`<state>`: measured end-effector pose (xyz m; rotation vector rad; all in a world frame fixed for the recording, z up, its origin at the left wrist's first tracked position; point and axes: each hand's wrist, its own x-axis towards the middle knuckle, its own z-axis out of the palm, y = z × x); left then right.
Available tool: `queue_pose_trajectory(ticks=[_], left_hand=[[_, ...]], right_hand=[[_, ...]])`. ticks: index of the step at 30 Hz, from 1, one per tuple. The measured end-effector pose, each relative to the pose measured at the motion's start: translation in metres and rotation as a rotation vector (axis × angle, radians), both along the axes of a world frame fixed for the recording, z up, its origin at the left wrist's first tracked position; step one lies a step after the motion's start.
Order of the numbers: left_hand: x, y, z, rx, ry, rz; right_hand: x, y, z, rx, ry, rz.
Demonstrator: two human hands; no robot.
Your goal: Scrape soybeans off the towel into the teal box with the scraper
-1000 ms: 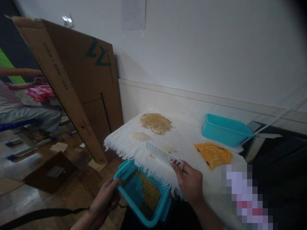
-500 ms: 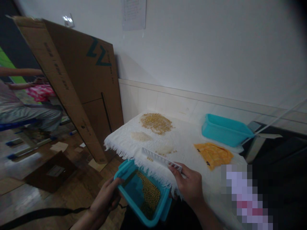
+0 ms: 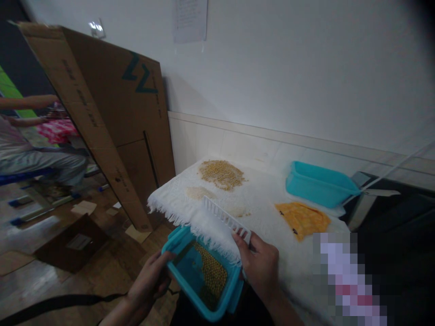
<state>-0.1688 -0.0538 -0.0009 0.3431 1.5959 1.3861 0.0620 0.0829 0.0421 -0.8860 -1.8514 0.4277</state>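
My left hand is closed on the left rim of a teal plastic bin, tilted below the table edge. Yellow soybeans lie along its right side, with small dark green beans near its ends. My right hand grips one end of a white slotted plastic strip, which stands on edge against the white fringed cloth. The cloth's fringe hangs over the bin's far rim. Beyond the strip are a heap of soybeans and two pale grain piles, one left and one right.
Another teal bin and a crumpled yellow-orange cloth are on the right of the table. A tall cardboard box stands at left. Past it, a person sits. Cardboard pieces lie on the floor.
My right hand has drawn the slotted strip towards the bin and slightly left, tilting it. The few soybeans in front of the strip no longer show on the cloth. My left hand and bin stay put.
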Motion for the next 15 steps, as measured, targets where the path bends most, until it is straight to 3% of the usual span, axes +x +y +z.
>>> queue_pose_trajectory(ticks=[9,15], left_hand=[[0.002,0.000,0.006,-0.005,0.004,-0.005],[0.001,0.000,0.001,-0.004,-0.001,0.002]], right_hand=[[0.010,0.020,-0.005,-0.242,0.046,-0.084],[0.033,0.035,-0.007,-0.264,0.077,-0.171]])
